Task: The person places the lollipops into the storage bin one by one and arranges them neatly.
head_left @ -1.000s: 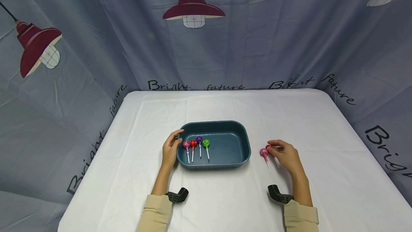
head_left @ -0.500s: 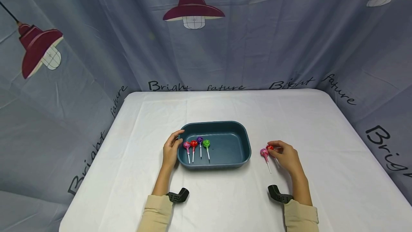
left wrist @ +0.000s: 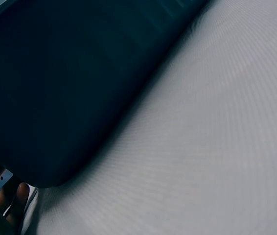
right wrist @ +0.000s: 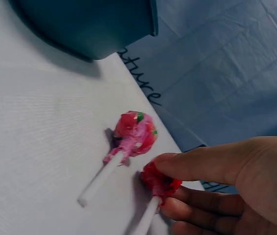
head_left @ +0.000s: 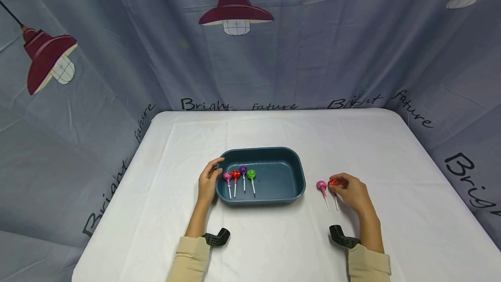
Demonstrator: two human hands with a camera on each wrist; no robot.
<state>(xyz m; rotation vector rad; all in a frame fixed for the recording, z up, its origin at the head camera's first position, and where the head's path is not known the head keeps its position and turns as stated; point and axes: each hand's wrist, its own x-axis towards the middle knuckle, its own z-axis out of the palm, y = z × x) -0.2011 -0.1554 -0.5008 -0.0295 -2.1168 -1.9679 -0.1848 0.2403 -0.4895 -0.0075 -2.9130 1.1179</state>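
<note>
A dark teal tray (head_left: 274, 182) stands on the white table, with several wrapped lollipops side by side in its left half: a pink lollipop (head_left: 227, 176), a red one (head_left: 236, 174), a purple one (head_left: 243, 170) and a green one (head_left: 251, 174). My left hand (head_left: 207, 182) grips the tray's left end, fingers round its far corner. To the right of the tray, my right hand (head_left: 350, 190) pinches the wrapped head of another red lollipop (right wrist: 153, 178) between thumb and fingers, its stick pointing toward me. A second pink lollipop (right wrist: 136, 132) lies just left of it on the cloth.
White cloth (head_left: 274, 247) covers the table. Behind and beside it hang grey-blue curtains (head_left: 313, 55) printed with red lamps and lettering. A black wrist device (head_left: 217, 237) sits on the left wrist and another black device (head_left: 344, 237) on the right.
My right hand has shifted slightly right with the red lollipop, widening the gap to the pink one and showing more of the stick. The left hand and tray hold still.
</note>
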